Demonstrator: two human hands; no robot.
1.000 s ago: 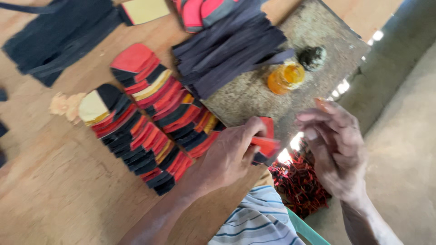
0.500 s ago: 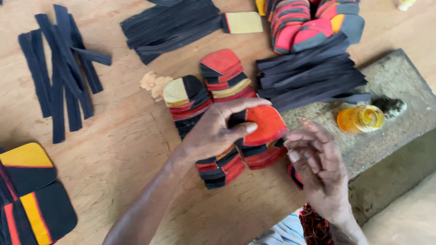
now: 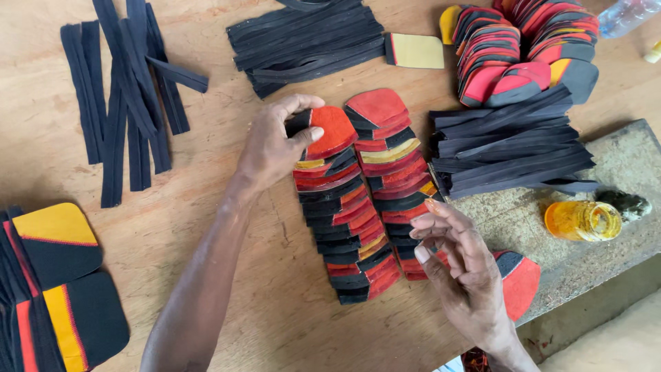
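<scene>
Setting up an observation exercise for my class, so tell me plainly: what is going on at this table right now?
A person sits at a wooden table covered with cut pieces. The left hand pinches a red and black curved piece at the top of two overlapping rows of similar pieces. The right hand hovers empty near the rows' lower end, above another red piece. Bundles of black strips lie around, and an orange jar lies on a stone slab.

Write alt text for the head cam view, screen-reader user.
Seen from above, the left hand pinches a red and black rounded piece at the top of two overlapping rows of similar pieces on a wooden table. The right hand hovers empty beside them. Black strips and an orange jar lie nearby.
</scene>
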